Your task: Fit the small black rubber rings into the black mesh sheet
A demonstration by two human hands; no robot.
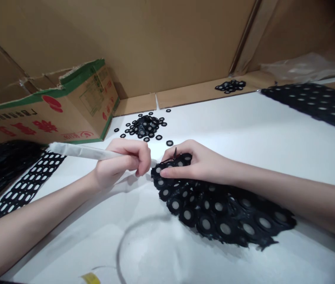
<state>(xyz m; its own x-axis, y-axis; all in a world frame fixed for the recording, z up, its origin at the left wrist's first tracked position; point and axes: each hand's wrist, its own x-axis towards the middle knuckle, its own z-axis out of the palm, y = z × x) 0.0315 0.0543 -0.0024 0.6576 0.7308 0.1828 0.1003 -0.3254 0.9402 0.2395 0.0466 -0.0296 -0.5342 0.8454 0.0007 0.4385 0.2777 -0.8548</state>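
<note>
My left hand [123,159] is closed around a white wrapped rod [75,150], whose frayed end points left. What sits at the rod's other end, near the rubber, is hard to make out. Just right of it, my right hand [195,161] pinches the far left edge of a black rubber sheet [205,221] between thumb and fingers. Round pale discs or openings in dark rings cover this sheet, and its edges are ragged. Behind my hands lies a heap of loose black rings [145,127], with single ones scattered about on the white tabletop [144,240].
A cardboard box [87,102] with green edges stands at the back left. Below it lies a perforated black sheet [22,189] with oval holes. Toward the back right are a small ring pile [231,85], another black sheet [312,103] and clear plastic [306,65]. Cardboard walls [167,43] close the back.
</note>
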